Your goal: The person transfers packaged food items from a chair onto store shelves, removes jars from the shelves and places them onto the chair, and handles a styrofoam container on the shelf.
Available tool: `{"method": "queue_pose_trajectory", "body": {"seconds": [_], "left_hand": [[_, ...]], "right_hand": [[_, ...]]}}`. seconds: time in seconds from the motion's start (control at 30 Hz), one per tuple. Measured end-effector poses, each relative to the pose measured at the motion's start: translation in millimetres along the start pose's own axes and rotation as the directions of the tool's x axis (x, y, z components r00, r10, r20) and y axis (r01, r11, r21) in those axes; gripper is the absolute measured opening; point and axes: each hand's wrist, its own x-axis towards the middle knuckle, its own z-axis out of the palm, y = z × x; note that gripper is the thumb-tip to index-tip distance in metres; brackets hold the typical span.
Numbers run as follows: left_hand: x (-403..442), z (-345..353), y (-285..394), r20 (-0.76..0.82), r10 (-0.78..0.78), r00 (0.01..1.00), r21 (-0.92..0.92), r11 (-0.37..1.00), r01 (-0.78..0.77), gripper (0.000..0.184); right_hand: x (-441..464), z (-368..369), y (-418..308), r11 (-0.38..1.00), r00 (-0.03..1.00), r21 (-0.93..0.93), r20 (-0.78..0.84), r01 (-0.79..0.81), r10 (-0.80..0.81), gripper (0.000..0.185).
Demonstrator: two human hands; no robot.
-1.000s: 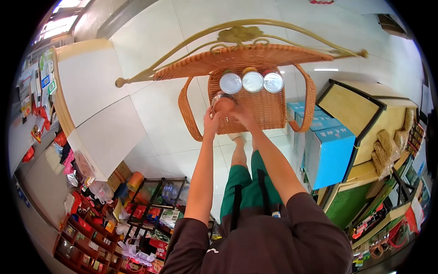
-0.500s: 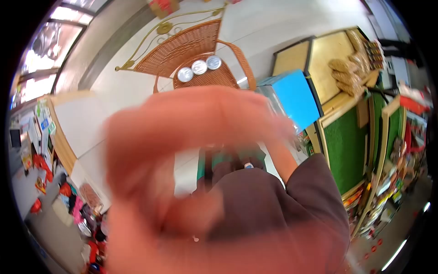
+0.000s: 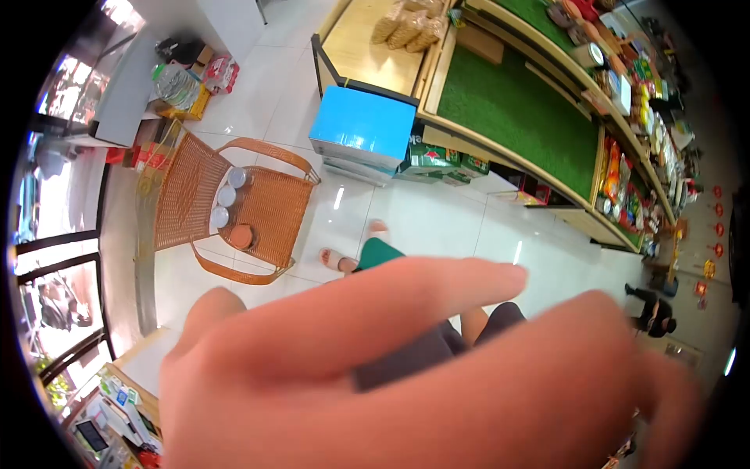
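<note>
Close before the lens, filling much of the lower view, a blurred bare hand, judged to be the left hand (image 3: 312, 414) from its entry at lower left and its raised thumb. Grip: fingers loosely bent and well parted, dark cloth visible through the gap; no object seen in it. Right hand: not made out separately.

Key relation: a short, round, terracotta-coloured container (image 3: 242, 236) lies up and to the left of the grip in view, well apart from it. The fingers point rightward, away from it. The left hand is the only one that can be placed relative to it. The container appears upright, long axis not distinguishable; contents and lid too small to read.

Container position: on the woven seat of an orange-brown wicker armchair (image 3: 187, 187), inward of the curved wicker armrest (image 3: 238, 273) nearer the grip. Just beside it, three round tins with silvery tops (image 3: 227, 195) form a row along the backrest.

Further out: green shorts (image 3: 379, 254) and a sandalled foot (image 3: 336, 260) on pale floor tiles; a bright blue carton (image 3: 363, 113); a long wooden table with green matting (image 3: 516, 125); clear packets of tan contents (image 3: 410, 31). Far right, another person (image 3: 652, 316) in dark clothing.
</note>
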Motion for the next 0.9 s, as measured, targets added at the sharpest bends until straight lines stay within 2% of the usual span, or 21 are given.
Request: {"method": "queue_pose_trajectory", "body": {"seconds": [0.1, 0.2, 0.27, 0.3, 0.33, 0.4, 0.47, 0.53, 0.6, 0.73, 0.8, 0.9], "left_hand": [[34.7, 25.0, 12.1, 0.09, -0.01, 0.996, 0.022, 1.0, 0.008, 0.032], [81.0, 51.1, 21.4, 0.172, -0.037, 0.984, 0.07, 0.997, 0.025, 0.034], [117.7, 75.2, 21.9, 0.244, -0.009, 0.97, 0.089, 0.996, -0.013, 0.036], [135.2, 88.8, 20.9, 0.279, 0.021, 0.96, 0.083, 0.995, -0.046, 0.036], [154.9, 101.4, 21.6, 0.315, 0.047, 0.948, 0.089, 0.993, -0.079, 0.037], [189.3, 126.6, 20.4, 0.403, 0.097, 0.91, 0.08, 0.987, -0.141, 0.039], [220.7, 151.8, 16.4, 0.488, 0.174, 0.855, 0.051, 0.973, -0.227, 0.04], [250.9, 173.2, 16.2, 0.548, 0.237, 0.803, 0.023, 0.955, -0.297, 0.042], [278.9, 187.1, 17.1, 0.589, 0.278, 0.759, 0.007, 0.937, -0.349, 0.044], [336.6, 214.5, 25.6, 0.655, 0.342, 0.674, -0.015, 0.897, -0.441, 0.048], [356.7, 215.2, 28.3, 0.682, 0.34, 0.648, 0.001, 0.885, -0.465, 0.049], [378.3, 205.9, 26.1, 0.707, 0.335, 0.622, 0.024, 0.868, -0.495, 0.052]], "right_hand": [[9.4, -10.1, 38.1, 0.996, 0.994, 0.058, 0.087, -0.065, 0.059, 0.051], [10.7, -9.8, 41.1, 0.959, 0.963, 0.281, 0.266, -0.035, -0.043, 0.051], [7.2, -42.2, 28.7, 0.872, 0.944, 0.49, 0.288, 0.0, -0.162, 0.051], [0.3, -59.5, 23.6, 0.889, 0.931, 0.457, 0.316, 0.02, -0.183, 0.051], [-16.4, -86.1, 6.5, 0.867, 0.936, 0.497, 0.285, 0.041, -0.208, 0.051], [-74.8, -124.2, -22.0, 0.882, 0.963, 0.465, 0.198, 0.073, -0.184, 0.06], [-33.9, -156.3, 9.9, 0.786, 0.948, 0.593, 0.114, 0.175, -0.297, 0.063], [-34.9, -187.4, 30.3, 0.659, 0.945, 0.705, -0.048, 0.262, -0.324, 0.061], [-34.0, -208.2, 58.8, 0.54, 0.956, 0.799, -0.145, 0.266, -0.256, 0.059], [-28.7, -239.6, 122.1, 0.457, 0.955, 0.84, -0.232, 0.291, -0.182, 0.06], [-32.8, -225.6, 141.7, 0.451, 0.985, 0.877, -0.173, 0.164, -0.021, 0.058], [-18.1, -193.5, 163.3, 0.471, 0.996, 0.88, -0.082, 0.055, 0.037, 0.055]]}}
